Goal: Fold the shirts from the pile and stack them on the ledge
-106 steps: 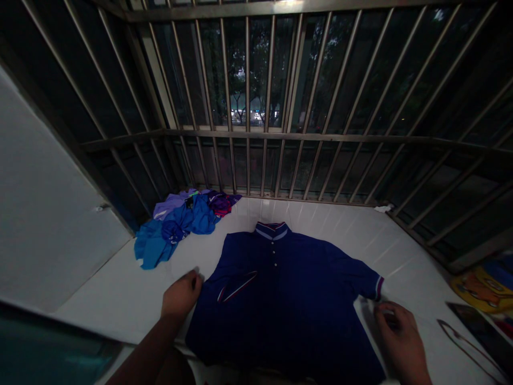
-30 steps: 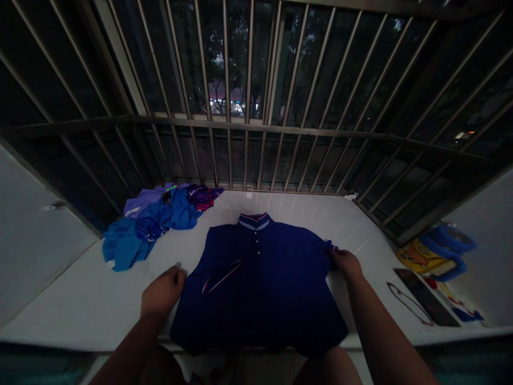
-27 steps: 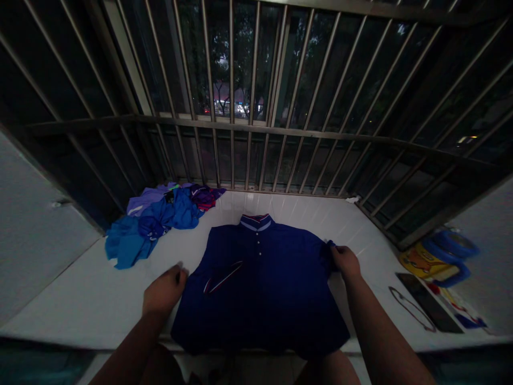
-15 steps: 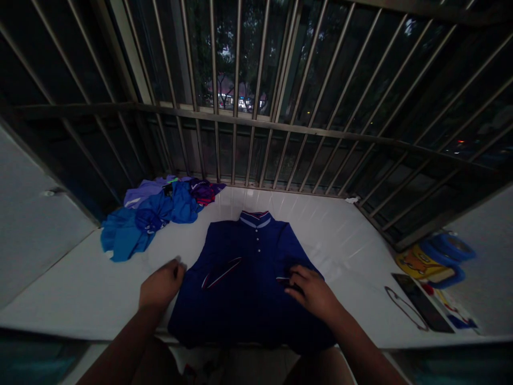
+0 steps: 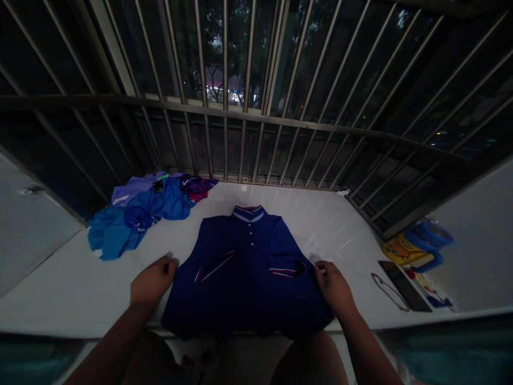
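A dark blue polo shirt [image 5: 244, 289] lies front up on the white surface [image 5: 320, 214], collar toward the window, both sleeves folded in over its front. Its striped cuffs show, the right one partly open. My left hand [image 5: 154, 278] is at the shirt's left edge, fingers curled together; what they pinch, if anything, is too dark to make out. At the right edge of the shirt is my right hand [image 5: 332, 283], its thumb and fingers closed on the cloth near the folded sleeve. The shirt's hem reaches the front edge of the surface.
A heap of blue and purple clothes [image 5: 152, 203] lies at the back left. Metal bars [image 5: 256, 115] stand along the window. On the right are a yellow and blue package [image 5: 412, 248], a dark flat panel [image 5: 404, 286] and a looped cord [image 5: 388, 291].
My right hand has moved from the folded right sleeve out to the shirt's right edge, and the sleeve's cuff is now uncovered. The view has shifted slightly to the right.
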Demonstrator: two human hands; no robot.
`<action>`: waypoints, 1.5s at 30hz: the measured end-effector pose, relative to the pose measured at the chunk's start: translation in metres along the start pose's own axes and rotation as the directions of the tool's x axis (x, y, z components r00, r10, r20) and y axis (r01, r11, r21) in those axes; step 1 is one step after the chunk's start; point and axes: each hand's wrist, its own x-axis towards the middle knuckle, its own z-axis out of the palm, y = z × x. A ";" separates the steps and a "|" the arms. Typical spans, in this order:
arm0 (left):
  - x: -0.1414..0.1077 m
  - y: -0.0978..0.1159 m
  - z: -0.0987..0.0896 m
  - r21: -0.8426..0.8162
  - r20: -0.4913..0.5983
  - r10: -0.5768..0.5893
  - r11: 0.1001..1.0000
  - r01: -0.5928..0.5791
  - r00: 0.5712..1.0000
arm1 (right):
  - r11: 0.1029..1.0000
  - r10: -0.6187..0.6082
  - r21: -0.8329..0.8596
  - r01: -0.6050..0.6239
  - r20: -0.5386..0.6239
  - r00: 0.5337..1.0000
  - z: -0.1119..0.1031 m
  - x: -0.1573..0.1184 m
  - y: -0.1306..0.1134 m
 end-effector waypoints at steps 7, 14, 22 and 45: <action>0.007 0.084 -0.018 -0.311 -0.225 0.180 0.918 -0.246 0.958 | 0.999 -0.033 0.023 0.033 -0.020 0.999 0.018 -0.006 0.005; 0.048 0.317 0.030 -0.215 0.117 0.563 0.819 -0.532 0.818 | 1.000 0.014 -0.005 -0.014 -0.007 1.000 0.018 -0.008 -0.004; 0.085 0.417 0.087 -0.228 0.190 0.662 0.748 -0.623 0.725 | 0.997 0.060 -0.041 -0.059 0.022 0.998 0.013 -0.009 -0.016; 0.008 0.384 0.099 -0.320 0.031 0.921 0.378 -0.869 0.389 | 0.990 0.106 -0.096 -0.104 0.018 0.994 0.013 -0.010 -0.019</action>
